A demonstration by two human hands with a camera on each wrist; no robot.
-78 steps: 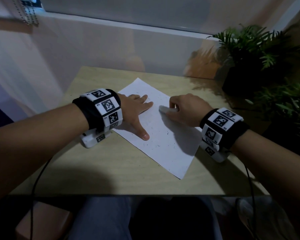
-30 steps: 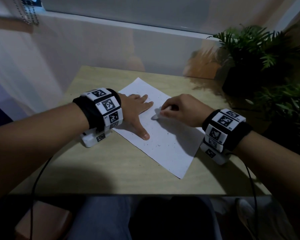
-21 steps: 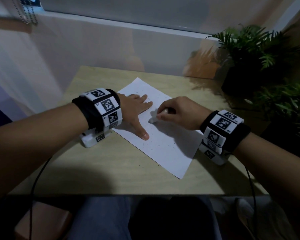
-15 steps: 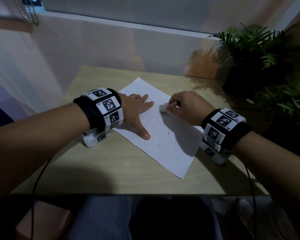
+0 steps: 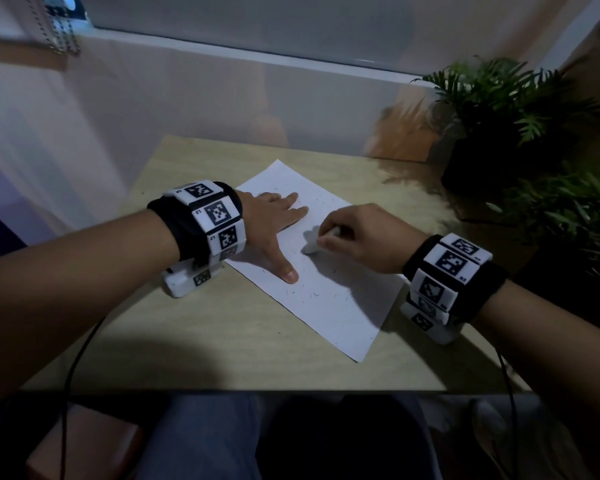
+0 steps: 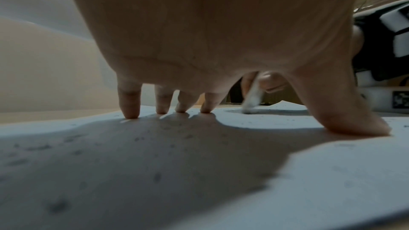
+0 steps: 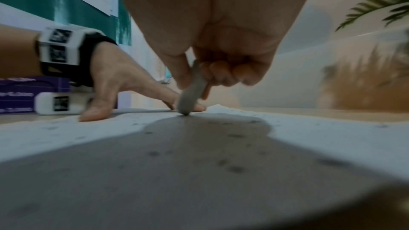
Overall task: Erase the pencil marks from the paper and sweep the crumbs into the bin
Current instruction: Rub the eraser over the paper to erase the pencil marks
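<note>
From the head camera I look down at a pale wooden table, and I will place everything by the white paper lying at an angle in its middle. Nearest me, below the table's front edge, are the person's legs in dark trousers. Both forearms reach in from either side, each with a black wristband carrying white blocks printed with square markers. The paper's near corner points toward me, and small dark crumbs are scattered over its near half. The left hand lies on the paper's left side, spread wide and flat; the left wrist view shows its fingertips and thumb pressing down on the sheet, holding nothing. Just to the right of it, over the paper's middle, the right hand is curled around a white eraser, pinched between thumb and fingers. The eraser looks blurred in the head view. In the right wrist view it stands tilted with its lower tip touching the paper, right beside the left hand's index finger. I cannot make out any pencil marks clearly. Beyond the paper's far right, past the table's corner, stand green leafy plants in a dark pot. Behind the table runs a pale wall with a window ledge.
</note>
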